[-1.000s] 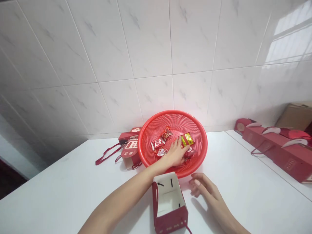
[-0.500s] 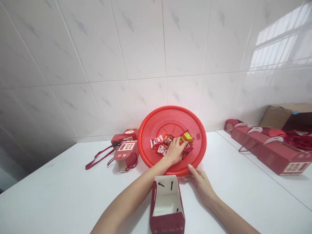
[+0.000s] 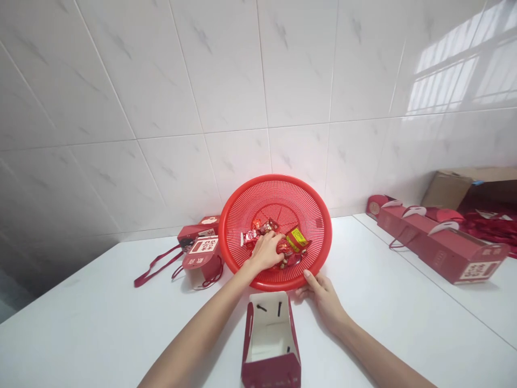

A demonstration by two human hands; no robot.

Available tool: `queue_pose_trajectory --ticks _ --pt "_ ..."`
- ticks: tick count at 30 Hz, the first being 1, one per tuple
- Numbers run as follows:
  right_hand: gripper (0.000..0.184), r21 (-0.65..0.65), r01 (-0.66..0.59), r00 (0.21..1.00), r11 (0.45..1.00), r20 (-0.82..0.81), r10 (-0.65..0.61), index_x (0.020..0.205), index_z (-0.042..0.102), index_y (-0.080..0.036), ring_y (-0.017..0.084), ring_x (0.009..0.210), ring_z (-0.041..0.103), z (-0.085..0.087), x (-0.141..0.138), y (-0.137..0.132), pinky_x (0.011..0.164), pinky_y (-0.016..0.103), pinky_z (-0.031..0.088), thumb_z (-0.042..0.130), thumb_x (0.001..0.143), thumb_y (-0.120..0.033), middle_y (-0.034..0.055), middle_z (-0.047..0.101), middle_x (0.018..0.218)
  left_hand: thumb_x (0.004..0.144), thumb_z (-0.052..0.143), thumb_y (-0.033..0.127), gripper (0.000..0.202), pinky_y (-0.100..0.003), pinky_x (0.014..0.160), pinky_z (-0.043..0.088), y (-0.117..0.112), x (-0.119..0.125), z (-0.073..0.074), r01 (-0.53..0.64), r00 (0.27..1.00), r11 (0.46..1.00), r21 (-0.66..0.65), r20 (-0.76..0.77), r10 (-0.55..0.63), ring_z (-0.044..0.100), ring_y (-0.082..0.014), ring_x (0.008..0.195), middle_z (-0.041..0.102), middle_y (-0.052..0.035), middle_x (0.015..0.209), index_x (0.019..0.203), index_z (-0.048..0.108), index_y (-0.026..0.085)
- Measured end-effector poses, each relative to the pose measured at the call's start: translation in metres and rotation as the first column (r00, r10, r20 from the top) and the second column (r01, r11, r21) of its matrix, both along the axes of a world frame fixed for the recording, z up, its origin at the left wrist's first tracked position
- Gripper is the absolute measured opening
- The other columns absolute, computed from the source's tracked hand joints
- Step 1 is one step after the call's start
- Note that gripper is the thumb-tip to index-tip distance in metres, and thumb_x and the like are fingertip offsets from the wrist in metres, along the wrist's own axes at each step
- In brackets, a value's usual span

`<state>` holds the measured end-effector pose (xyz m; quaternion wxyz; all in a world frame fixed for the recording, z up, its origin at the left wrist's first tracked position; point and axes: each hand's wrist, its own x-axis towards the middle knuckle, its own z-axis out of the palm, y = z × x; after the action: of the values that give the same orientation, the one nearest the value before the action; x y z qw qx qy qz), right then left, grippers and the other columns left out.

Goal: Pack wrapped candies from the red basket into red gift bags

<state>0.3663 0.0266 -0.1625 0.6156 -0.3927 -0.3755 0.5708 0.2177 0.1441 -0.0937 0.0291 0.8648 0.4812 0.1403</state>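
Observation:
My left hand (image 3: pixel 267 250) reaches down into a red plastic colander (image 3: pixel 323 207), its thumb and fingers apart among several wrapped sweets (image 3: pixel 251 237); some fingertips are hidden between them. Beside that hand lies a yellow-and-red packet (image 3: pixel 298 240). My right hand (image 3: pixel 321 302) grips the colander's near right rim, thumb on top and the other fingers beneath. The colander leans up, its mouth facing me. In front of it stands an open maroon paper box (image 3: pixel 271 372), its pale inside showing a few short black cord ends.
Red gift boxes (image 3: pixel 204 258) with cord and ribbon handles stand left of the colander. A row of maroon boxes (image 3: pixel 440 245) sits at the right, before a cardboard carton (image 3: pixel 448 188) holding dark red material. A tiled wall (image 3: pixel 238 156) closes off the back of the white table (image 3: pixel 121 312).
My left hand has shifted left across the sweets, and the yellow-and-red packet has turned and shows more. My right hand keeps its place at the rim. The whole view has shifted slightly.

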Motion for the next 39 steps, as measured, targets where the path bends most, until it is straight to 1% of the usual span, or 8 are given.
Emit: queue_pose_trajectory --ticks 2,5,12,19,25,28,33,39 --pt "0.055 0.003 0.002 1.0 1.0 0.015 -0.002 0.073 0.061 -0.014 0.017 0.047 0.061 -0.002 -0.001 0.004 0.053 0.03 0.051 0.075 0.07 -0.067 0.006 0.067 0.055 0.077 0.068 0.027 0.059 -0.044 0.107 0.041 -0.001 -0.003 -0.003 0.011 1.0 1.0 -0.013 0.014 -0.011 0.056 -0.0334 0.125 0.059 -0.0131 0.135 0.134 0.055 0.02" --pt "0.055 0.016 0.011 0.999 1.0 0.033 -0.011 0.075 0.061 -0.015 0.017 0.047 0.062 -0.003 -0.003 0.008 0.052 0.029 0.05 0.075 0.07 -0.068 0.0056 0.066 0.055 0.076 0.069 0.03 0.054 -0.042 0.104 0.041 -0.002 -0.006 -0.009 0.04 0.996 0.999 -0.03 0.075 -0.037 0.056 -0.032 0.124 0.061 -0.0108 0.133 0.127 0.056 0.021" --pt "0.055 0.019 0.05 0.997 0.999 0.065 -0.051 0.078 0.06 -0.016 0.017 0.05 0.064 -0.002 -0.007 0.012 0.053 0.028 0.051 0.075 0.07 -0.068 0.0054 0.067 0.056 0.079 0.065 0.034 0.024 -0.041 0.094 0.045 -0.003 -0.005 -0.02 0.033 0.984 0.998 -0.061 0.179 -0.021 0.064 -0.0267 0.1 0.07 -0.0055 0.108 0.099 0.059 0.02" --pt "0.054 0.015 0.046 0.995 0.999 0.093 -0.048 0.078 0.059 -0.016 0.017 0.049 0.063 -0.002 -0.007 0.012 0.053 0.028 0.05 0.073 0.072 -0.068 0.0043 0.066 0.055 0.078 0.067 0.022 0.037 -0.038 0.098 0.045 -0.004 -0.004 -0.029 0.086 0.964 0.995 -0.049 0.256 -0.07 0.063 -0.0257 0.11 0.067 -0.0057 0.121 0.115 0.061 0.021" --pt "0.052 0.011 0.029 0.993 1.0 0.113 -0.03 0.079 0.058 -0.016 0.018 0.051 0.064 -0.003 -0.005 0.01 0.055 0.029 0.051 0.071 0.076 -0.066 0.004 0.067 0.056 0.085 0.066 0.023 0.027 -0.038 0.097 0.047 -0.001 -0.002 -0.034 0.057 0.949 0.997 -0.046 0.314 -0.04 0.066 -0.0249 0.108 0.071 -0.0046 0.115 0.112 0.068 0.022" --pt "0.051 0.01 0.017 0.993 1.0 0.117 -0.018 0.078 0.058 -0.016 0.018 0.051 0.064 -0.006 -0.005 0.011 0.056 0.03 0.05 0.069 0.077 -0.066 0.0043 0.067 0.057 0.084 0.068 0.023 0.025 -0.036 0.097 0.048 0.001 -0.003 -0.035 0.092 0.915 0.993 -0.074 0.399 -0.056 0.067 -0.0238 0.106 0.073 -0.0044 0.114 0.109 0.07 0.022" --pt "0.053 -0.002 0.012 0.993 1.0 0.118 -0.012 0.079 0.058 -0.017 0.018 0.051 0.064 -0.011 -0.003 0.014 0.055 0.03 0.05 0.07 0.075 -0.068 0.0044 0.067 0.057 0.084 0.066 0.022 0.02 -0.034 0.095 0.05 0.0 -0.005 -0.032 0.192 0.815 0.974 -0.117 0.573 -0.091 0.069 -0.0224 0.103 0.076 -0.0042 0.109 0.103 0.072 0.02" --pt "0.058 -0.012 0.017 0.991 1.0 0.134 -0.016 0.078 0.057 -0.016 0.017 0.046 0.063 -0.012 -0.004 0.015 0.053 0.029 0.05 0.07 0.072 -0.072 0.0044 0.067 0.055 0.084 0.066 0.028 0.021 -0.034 0.093 0.051 -0.002 -0.002 -0.025 0.247 0.715 0.955 -0.166 0.697 -0.063 0.069 -0.0237 0.102 0.076 -0.007 0.107 0.102 0.073 0.017"
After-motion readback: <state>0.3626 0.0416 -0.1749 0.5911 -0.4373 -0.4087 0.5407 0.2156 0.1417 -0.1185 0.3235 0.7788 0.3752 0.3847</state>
